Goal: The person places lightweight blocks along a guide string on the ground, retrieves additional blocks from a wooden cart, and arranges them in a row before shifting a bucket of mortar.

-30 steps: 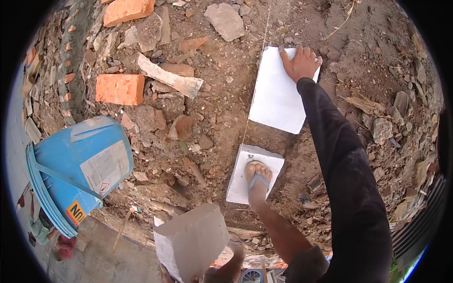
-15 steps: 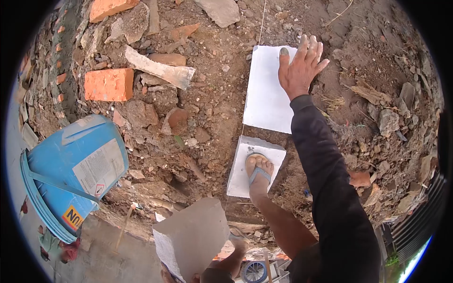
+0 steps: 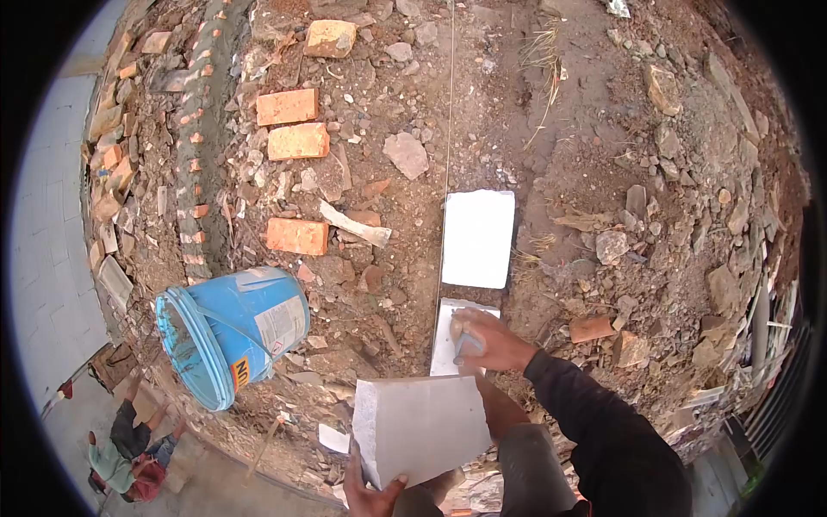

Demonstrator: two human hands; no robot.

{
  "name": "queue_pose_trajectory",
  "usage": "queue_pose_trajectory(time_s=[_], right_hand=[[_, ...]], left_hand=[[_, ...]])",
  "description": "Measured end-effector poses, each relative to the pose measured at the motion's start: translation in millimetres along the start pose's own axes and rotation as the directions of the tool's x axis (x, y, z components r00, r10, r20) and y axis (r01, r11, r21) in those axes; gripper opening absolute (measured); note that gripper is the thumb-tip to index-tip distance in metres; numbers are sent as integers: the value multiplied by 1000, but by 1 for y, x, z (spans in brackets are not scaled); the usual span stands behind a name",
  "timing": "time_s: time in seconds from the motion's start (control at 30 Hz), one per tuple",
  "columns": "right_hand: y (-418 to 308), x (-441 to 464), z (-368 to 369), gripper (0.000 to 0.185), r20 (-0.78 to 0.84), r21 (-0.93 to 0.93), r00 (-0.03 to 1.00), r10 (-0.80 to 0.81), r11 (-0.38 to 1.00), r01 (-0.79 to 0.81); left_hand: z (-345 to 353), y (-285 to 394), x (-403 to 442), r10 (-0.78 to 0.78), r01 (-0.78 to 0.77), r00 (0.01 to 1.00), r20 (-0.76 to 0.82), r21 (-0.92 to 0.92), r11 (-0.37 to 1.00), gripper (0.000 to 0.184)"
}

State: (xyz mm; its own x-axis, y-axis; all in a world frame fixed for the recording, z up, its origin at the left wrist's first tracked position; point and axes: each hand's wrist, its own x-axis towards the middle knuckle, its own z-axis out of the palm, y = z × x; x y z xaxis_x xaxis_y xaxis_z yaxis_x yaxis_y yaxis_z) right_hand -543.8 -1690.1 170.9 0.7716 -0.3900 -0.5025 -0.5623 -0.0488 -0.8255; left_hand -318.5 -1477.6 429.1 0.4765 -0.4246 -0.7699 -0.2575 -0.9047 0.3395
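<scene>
My left hand (image 3: 372,495) grips the lower left edge of a pale lightweight wall block (image 3: 422,431), held tilted in front of my legs. Its thumb lies on the broad face. Just beyond this block, my right hand (image 3: 498,339) is over my sandalled foot and the nearer white block (image 3: 444,336) on the ground; its partly visible fingers look loosely extended, holding nothing I can see. Farther ahead, another white block (image 3: 478,241) lies flat in line with it. A taut string (image 3: 450,112) runs along the left side of both.
A blue bucket (image 3: 258,314) lies on its side at left. Orange bricks (image 3: 297,236) and rubble are scattered beyond it. A mortar strip with brick pieces (image 3: 200,172) runs farther left. Two people (image 3: 129,461) are at lower left; corrugated metal (image 3: 771,379) stands at right.
My right hand has left the farther block and come back toward me, over the nearer one. The held block has risen and moved right into fuller view. The camera has shifted, showing more ground ahead.
</scene>
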Motion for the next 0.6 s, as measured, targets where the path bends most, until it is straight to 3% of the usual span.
queue_pose_trajectory(time_s=[0.03,0.07,0.1,0.13,0.2,0.23,0.27,0.3,0.33,0.37,0.4,0.43,0.47,0.5,0.53,0.6], right_hand=[[-18,-16,-16,84,75,-70,995,-72,995,78],[-25,-29,-39,84,62,-90,994,-89,991,94],[-30,-47,-63,85,281,272,960,-18,960,-61],[-41,-61,-90,85,497,547,867,-35,788,-282],[-73,-94,-147,79,333,634,940,-77,756,-163],[-84,-111,-171,79,327,620,941,-80,770,-150],[-92,-128,-192,75,316,589,948,30,778,-220],[-100,-139,-209,72,295,560,945,142,776,-291],[-108,-147,-219,72,289,553,946,144,782,-288],[-113,-152,-228,69,163,623,955,250,724,-296],[-116,-154,-235,67,45,693,933,358,661,-287],[-115,-149,-240,67,42,688,934,355,668,-285],[-108,-135,-242,66,-27,800,885,465,541,-260],[-94,-117,-244,65,-72,890,816,574,407,-207],[-63,-91,-240,62,-279,877,816,506,480,2],[1,-35,-248,62,-271,908,794,544,419,22]], left_hand=[[-9,20,-2,10,6,995,104,-146,989,90],[-17,37,-1,33,-19,996,87,-158,987,90],[-26,54,2,76,-38,986,150,-244,969,91],[-33,73,7,126,-52,970,209,-330,943,92],[-41,128,20,196,-38,941,275,-489,871,88],[-42,148,34,248,-56,920,304,-525,849,85],[-38,158,53,295,-64,895,334,-558,827,82],[-19,160,80,305,-74,920,247,-655,752,78],[0,169,101,300,-86,940,161,-741,666,75],[9,201,111,271,25,944,189,-859,511,73],[26,214,130,183,102,961,209,-878,469,70],[61,203,162,214,112,945,249,-856,505,74],[100,196,189,185,76,958,220,-814,576,78],[135,190,216,176,151,925,337,-750,644,81],[164,195,236,169,137,914,369,-673,727,76],[199,230,267,214,78,908,360,-647,758,70]])
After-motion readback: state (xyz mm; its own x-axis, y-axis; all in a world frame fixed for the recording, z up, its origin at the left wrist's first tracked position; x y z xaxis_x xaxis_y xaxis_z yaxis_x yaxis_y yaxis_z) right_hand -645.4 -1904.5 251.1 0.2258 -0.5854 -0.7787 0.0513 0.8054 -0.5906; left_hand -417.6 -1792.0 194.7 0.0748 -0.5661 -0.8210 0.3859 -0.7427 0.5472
